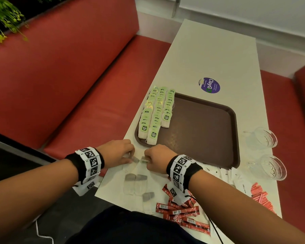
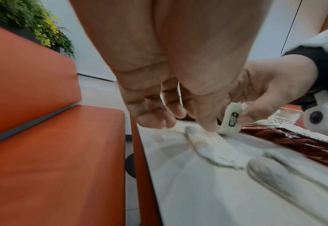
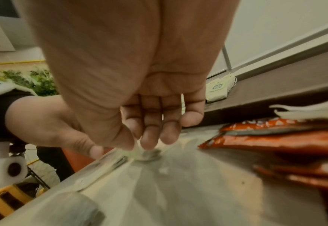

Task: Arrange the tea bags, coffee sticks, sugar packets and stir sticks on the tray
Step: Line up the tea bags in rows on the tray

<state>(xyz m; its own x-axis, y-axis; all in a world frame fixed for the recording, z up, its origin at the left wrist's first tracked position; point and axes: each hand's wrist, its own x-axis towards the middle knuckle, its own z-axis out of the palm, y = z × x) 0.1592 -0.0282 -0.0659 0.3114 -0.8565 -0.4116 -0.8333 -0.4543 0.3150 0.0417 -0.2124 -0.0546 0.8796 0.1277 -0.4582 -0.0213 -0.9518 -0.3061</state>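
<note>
Tea bags [image 1: 155, 111]: already laid in three overlapping rows along the left side of the tray [image 1: 209, 131], green tags up. Rest of the tray bare.

Still off the tray, on the table [image 1: 209, 59]:
- several loose tea bags [image 1: 136, 184] near the front edge, tags hidden or turned under;
- coffee sticks [image 1: 181, 212], a red heap at the front, right of those bags;
- white packets [image 1: 236, 178], probably the sugar, fanned just beside the tray's near right corner;
- a pile of thin pink-red pieces [image 1: 261, 196] further right, possibly the stir sticks; too small to tell.

Two glass bowls [image 1: 264, 138] to the right of the tray, nothing visible inside.

Left hand [image 1: 116, 152]: fingers curled, thumb tip down on a loose tea bag [image 2: 198, 134] lying on the table just short of the tray's near left corner. Right hand [image 1: 157, 155]: thumb and forefinger pinched on a small green-and-white tag [image 2: 230, 120], other fingers tucked together. Seemingly one and the same bag, tag being freed or straightened before placing; string not visible, so not certain.

Judged progress: well into the tea bags, a handful left for the rows. Coffee, sugar and stir sticks not yet started, so well under half done overall.
</note>
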